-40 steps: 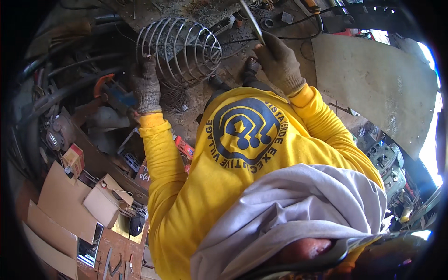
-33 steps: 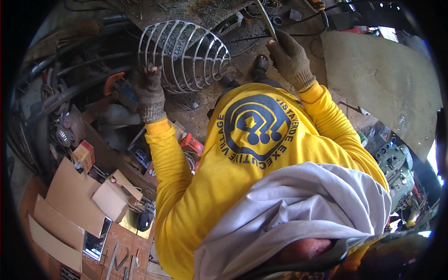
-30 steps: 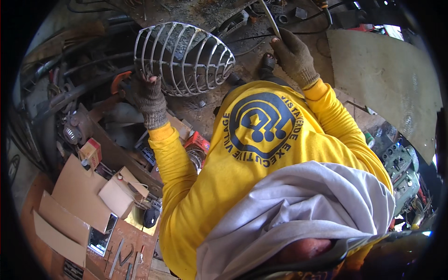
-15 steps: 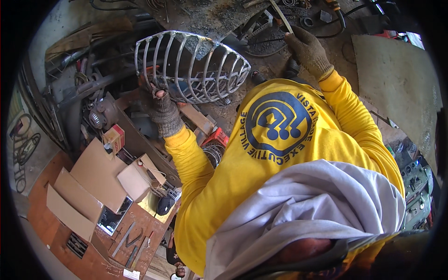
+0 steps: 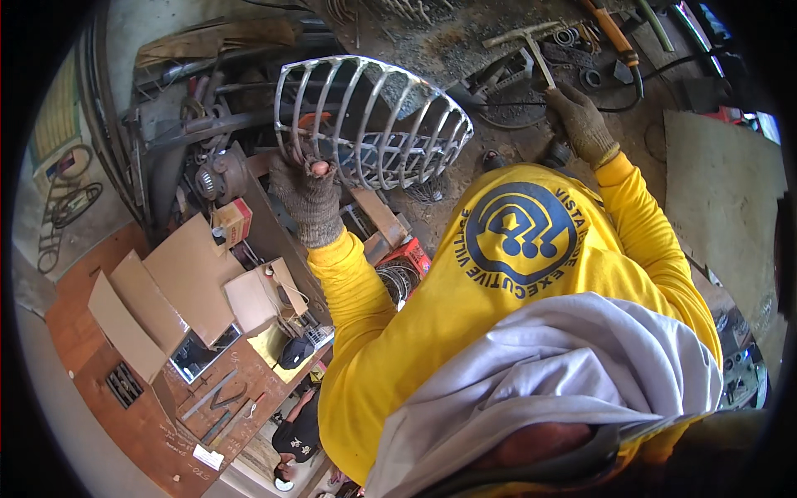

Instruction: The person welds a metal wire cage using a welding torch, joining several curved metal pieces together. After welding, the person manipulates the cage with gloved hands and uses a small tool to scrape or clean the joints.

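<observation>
My left hand (image 5: 309, 199), in a brown knit glove with a bare fingertip showing, is closed on the lower left rim of a boat-shaped cage of bent metal rods (image 5: 383, 104). The cage is held up off the floor, its narrow end to the right. Over on the right, my gloved right hand (image 5: 584, 124) grips the handle of a chipping hammer (image 5: 540, 58). Its long, thin head lies crosswise at the far end, apart from the cage.
Beyond the hammer lies an orange-handled tool (image 5: 616, 37) with a black cable. A grey board (image 5: 722, 199) stands at right. On the left are a clamp-like vise (image 5: 220, 176), cardboard boxes (image 5: 195, 261) and a wooden table (image 5: 91, 332). Someone in a black shirt (image 5: 300, 430) is at lower left.
The view has turned, so cage, hands and background sit farther right. The hammer's head has come into sight, and more of the other person shows. Both hands keep their grips.
</observation>
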